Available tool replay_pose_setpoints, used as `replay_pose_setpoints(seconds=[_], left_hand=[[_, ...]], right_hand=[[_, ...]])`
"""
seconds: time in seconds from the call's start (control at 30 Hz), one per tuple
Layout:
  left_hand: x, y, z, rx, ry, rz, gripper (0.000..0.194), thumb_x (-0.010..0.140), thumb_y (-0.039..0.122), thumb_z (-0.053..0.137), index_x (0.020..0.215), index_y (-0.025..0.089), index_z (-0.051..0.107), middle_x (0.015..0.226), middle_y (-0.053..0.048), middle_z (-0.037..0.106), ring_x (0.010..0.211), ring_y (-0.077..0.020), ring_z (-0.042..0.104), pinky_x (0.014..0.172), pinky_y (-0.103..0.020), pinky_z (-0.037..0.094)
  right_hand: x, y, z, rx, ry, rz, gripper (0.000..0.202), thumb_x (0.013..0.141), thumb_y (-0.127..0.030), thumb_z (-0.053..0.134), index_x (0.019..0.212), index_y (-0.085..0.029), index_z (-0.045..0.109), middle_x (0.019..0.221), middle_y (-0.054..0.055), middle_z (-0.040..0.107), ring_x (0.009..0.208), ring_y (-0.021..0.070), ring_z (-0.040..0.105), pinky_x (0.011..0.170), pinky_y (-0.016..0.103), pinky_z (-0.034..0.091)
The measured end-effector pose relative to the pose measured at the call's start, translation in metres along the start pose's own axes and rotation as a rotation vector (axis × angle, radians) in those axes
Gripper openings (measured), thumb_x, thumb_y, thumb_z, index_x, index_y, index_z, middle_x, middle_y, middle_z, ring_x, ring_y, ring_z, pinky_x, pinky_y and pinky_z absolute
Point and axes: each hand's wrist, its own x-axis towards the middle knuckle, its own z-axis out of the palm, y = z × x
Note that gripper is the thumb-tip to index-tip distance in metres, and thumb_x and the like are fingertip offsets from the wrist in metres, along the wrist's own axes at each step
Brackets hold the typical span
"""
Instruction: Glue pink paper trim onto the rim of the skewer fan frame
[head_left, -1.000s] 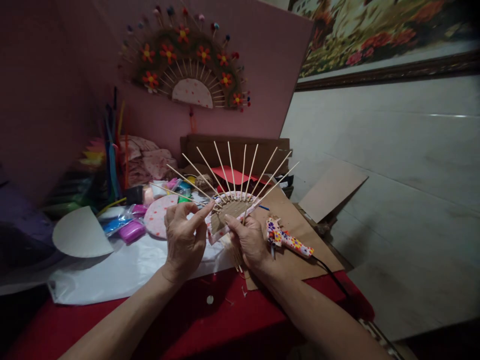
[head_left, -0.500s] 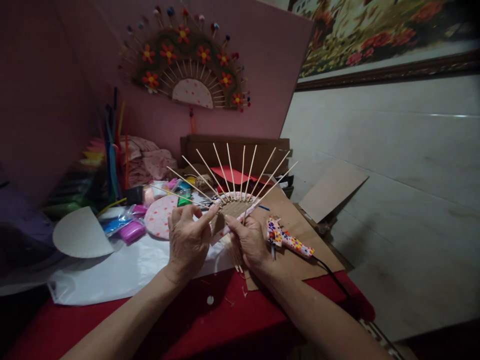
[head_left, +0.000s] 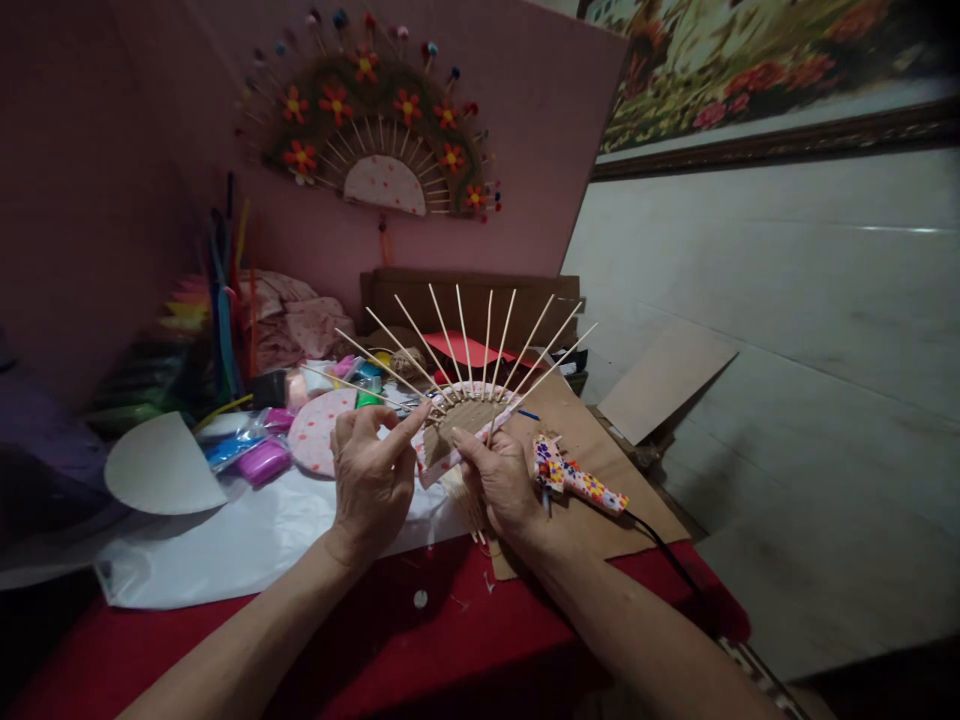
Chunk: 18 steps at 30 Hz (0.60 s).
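In my right hand (head_left: 501,478) is a half-round cardboard fan base (head_left: 459,428), gripped near its lower right part with the thumb on the brown face. Its edge is wrapped in pink-white spotted cloth. Several thin wooden sticks (head_left: 463,330) fan out from its curved rim. My left hand (head_left: 373,475) is at the left end of the rim, thumb stretched to the foot of the leftmost stick (head_left: 358,388) and the other fingers curled around it; their tips are partly hidden. Below the base, more loose sticks (head_left: 472,512) lie by my right hand.
A flower-patterned glue gun (head_left: 574,478) with a black cord rests on a cardboard sheet (head_left: 600,530) at right. Leftward lie a spotted half-round piece (head_left: 319,432), a pale half disc (head_left: 161,465) and coloured clay packets (head_left: 262,462). A decorated fan (head_left: 382,130) hangs behind.
My left hand has shifted slightly left, and its thumb has drawn back a little along the rim. The fan base has barely moved in my right hand.
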Motion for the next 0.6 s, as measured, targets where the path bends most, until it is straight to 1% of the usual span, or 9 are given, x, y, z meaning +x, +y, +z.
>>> replay_pose_setpoints(seconds=[0.13, 0.23, 0.3, 0.43, 0.5, 0.6], left_hand=[[0.000, 0.002, -0.001, -0.097, 0.033, 0.013, 0.047, 0.076, 0.007, 0.048, 0.118, 0.028, 0.055, 0.088, -0.006, 0.054, 0.086, -0.0209, 0.045, 0.082, -0.040, 0.034], [0.002, 0.003, -0.003, -0.145, 0.054, 0.035, 0.052, 0.075, 0.007, 0.049, 0.122, 0.029, 0.051, 0.089, -0.005, 0.055, 0.088, -0.0208, 0.046, 0.084, -0.041, 0.034], [0.005, 0.003, -0.005, -0.163, 0.073, 0.042, 0.052, 0.075, 0.007, 0.049, 0.122, 0.030, 0.051, 0.088, -0.004, 0.054, 0.087, -0.0205, 0.046, 0.084, -0.041, 0.034], [0.018, 0.005, -0.010, -0.198, 0.117, 0.024, 0.048, 0.076, 0.008, 0.050, 0.118, 0.031, 0.054, 0.087, -0.003, 0.054, 0.084, -0.0184, 0.047, 0.083, -0.039, 0.035], [0.027, 0.008, -0.014, -0.214, 0.138, 0.003, 0.047, 0.076, 0.009, 0.051, 0.118, 0.032, 0.055, 0.089, -0.002, 0.055, 0.087, -0.0184, 0.047, 0.085, -0.039, 0.034], [0.042, 0.013, -0.023, -0.295, 0.158, -0.026, 0.046, 0.077, 0.010, 0.053, 0.117, 0.033, 0.055, 0.098, -0.002, 0.056, 0.092, -0.0179, 0.048, 0.085, -0.038, 0.036]], right_hand=[[0.001, 0.001, -0.002, -0.036, 0.019, 0.011, 0.027, 0.067, -0.035, 0.067, 0.059, -0.017, 0.048, 0.042, -0.009, 0.041, 0.034, 0.0035, 0.026, 0.035, 0.019, 0.018], [0.003, 0.005, -0.004, -0.062, 0.043, -0.006, 0.027, 0.065, -0.036, 0.067, 0.057, -0.017, 0.049, 0.043, -0.008, 0.044, 0.036, 0.0043, 0.030, 0.037, 0.019, 0.023], [0.005, 0.007, -0.004, -0.073, 0.038, -0.011, 0.024, 0.064, -0.036, 0.067, 0.061, -0.016, 0.053, 0.046, -0.006, 0.048, 0.039, 0.0055, 0.035, 0.039, 0.020, 0.027], [0.007, 0.010, -0.005, -0.112, -0.007, 0.010, 0.024, 0.066, -0.036, 0.066, 0.073, -0.014, 0.060, 0.055, -0.001, 0.056, 0.045, 0.0088, 0.044, 0.044, 0.022, 0.034], [0.007, 0.010, -0.006, -0.129, -0.021, 0.013, 0.024, 0.066, -0.035, 0.066, 0.075, -0.013, 0.061, 0.058, 0.000, 0.058, 0.047, 0.0100, 0.046, 0.046, 0.023, 0.036], [0.008, 0.010, -0.007, -0.133, -0.017, 0.005, 0.023, 0.066, -0.035, 0.066, 0.072, -0.014, 0.060, 0.059, 0.000, 0.058, 0.048, 0.0100, 0.047, 0.048, 0.023, 0.037]])
